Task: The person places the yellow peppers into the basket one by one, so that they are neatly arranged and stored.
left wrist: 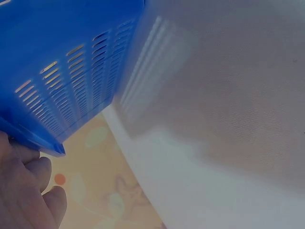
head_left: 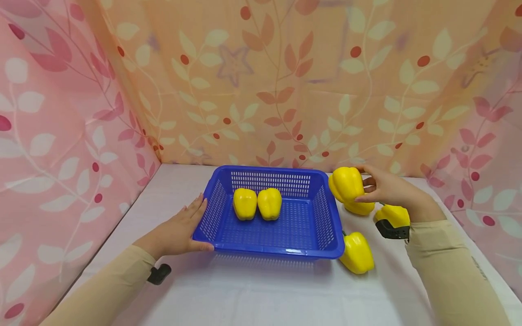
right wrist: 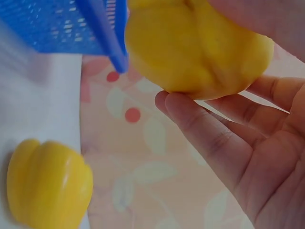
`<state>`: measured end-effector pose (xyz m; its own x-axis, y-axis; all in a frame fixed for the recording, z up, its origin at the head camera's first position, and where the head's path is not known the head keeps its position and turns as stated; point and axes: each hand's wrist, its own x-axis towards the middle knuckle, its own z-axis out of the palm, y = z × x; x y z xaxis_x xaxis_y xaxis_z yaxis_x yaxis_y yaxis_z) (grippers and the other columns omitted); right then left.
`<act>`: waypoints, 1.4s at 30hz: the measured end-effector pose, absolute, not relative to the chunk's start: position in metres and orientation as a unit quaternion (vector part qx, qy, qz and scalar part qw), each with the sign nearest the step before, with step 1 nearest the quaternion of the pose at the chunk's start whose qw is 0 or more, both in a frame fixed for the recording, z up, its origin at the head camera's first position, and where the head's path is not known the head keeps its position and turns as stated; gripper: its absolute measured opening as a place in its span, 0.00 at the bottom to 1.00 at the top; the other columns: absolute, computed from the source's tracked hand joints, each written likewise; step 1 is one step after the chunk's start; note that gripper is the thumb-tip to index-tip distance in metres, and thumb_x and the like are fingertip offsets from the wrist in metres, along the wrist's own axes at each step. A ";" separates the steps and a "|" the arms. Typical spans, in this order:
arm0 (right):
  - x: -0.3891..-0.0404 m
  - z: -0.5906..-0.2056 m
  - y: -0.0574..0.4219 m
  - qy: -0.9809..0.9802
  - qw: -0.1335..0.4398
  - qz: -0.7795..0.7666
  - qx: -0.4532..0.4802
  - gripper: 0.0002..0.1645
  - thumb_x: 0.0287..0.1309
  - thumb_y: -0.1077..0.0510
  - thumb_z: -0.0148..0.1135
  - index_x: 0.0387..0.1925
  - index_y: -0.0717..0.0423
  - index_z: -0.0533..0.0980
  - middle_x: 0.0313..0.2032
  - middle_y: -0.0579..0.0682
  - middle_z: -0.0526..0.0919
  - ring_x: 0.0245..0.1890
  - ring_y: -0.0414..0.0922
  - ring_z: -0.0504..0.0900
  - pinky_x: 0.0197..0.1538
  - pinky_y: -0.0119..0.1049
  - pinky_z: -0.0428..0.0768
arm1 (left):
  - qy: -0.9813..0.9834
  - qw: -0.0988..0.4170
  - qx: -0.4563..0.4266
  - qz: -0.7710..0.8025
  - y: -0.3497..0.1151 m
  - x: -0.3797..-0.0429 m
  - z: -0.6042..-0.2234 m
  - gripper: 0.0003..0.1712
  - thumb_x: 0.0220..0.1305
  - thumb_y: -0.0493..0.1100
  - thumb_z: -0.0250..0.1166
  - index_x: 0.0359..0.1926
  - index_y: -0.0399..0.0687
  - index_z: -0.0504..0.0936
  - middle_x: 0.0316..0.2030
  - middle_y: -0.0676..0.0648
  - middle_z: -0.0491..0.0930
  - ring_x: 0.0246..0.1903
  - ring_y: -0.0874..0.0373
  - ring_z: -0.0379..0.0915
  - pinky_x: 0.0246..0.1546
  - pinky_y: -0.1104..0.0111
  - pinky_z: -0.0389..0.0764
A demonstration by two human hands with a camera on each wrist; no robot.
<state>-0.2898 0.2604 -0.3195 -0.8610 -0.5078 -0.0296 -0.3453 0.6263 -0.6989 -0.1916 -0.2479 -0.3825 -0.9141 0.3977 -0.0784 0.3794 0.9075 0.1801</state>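
Watching remotely: right hand [head_left: 385, 188] is pinching a lobed yellow bell pepper [head_left: 346, 183] by the right rim of a blue perforated plastic basket [head_left: 277, 251]; left hand [head_left: 183, 230], fingers extended, is touching its left side, I'm guessing for steadiness.

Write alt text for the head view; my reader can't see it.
A person's right hand holds a yellow pepper beside a blue basket containing two peppers, while the left hand touches the basket's opposite side. Three more peppers lie right of the basket, on a white table.
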 end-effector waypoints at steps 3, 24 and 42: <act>-0.294 -0.317 0.252 0.894 0.104 -0.351 -0.258 0.51 0.43 0.49 0.72 0.65 0.54 0.55 0.56 0.58 0.66 0.52 0.60 0.73 0.49 0.47 0.77 | 0.974 0.056 0.202 0.083 -0.248 -0.192 -0.382 0.70 0.41 0.78 0.57 0.70 0.38 0.37 0.71 0.39 0.32 0.69 0.44 0.34 0.65 0.48 0.46; -0.313 -0.328 0.197 0.887 0.112 -0.343 -0.288 0.49 0.39 0.51 0.75 0.63 0.50 0.60 0.55 0.53 0.70 0.48 0.54 0.77 0.46 0.47 0.79 | 0.975 0.062 0.196 0.080 -0.249 -0.192 -0.383 0.71 0.40 0.80 0.55 0.71 0.40 0.36 0.71 0.41 0.31 0.69 0.45 0.33 0.65 0.48 0.46; -0.325 -0.340 0.174 0.899 0.133 -0.329 -0.256 0.48 0.36 0.49 0.76 0.60 0.48 0.62 0.51 0.51 0.72 0.47 0.51 0.76 0.50 0.45 0.77 | 0.973 0.052 0.207 0.084 -0.249 -0.192 -0.383 0.70 0.40 0.79 0.55 0.70 0.38 0.37 0.71 0.39 0.32 0.69 0.44 0.34 0.65 0.48 0.46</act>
<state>-0.3253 0.1740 -0.3396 -0.8336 -0.5478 -0.0715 -0.3724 0.6528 -0.6597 -0.1924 -0.2494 -0.3833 -0.9089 0.4115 -0.0668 0.3940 0.9003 0.1850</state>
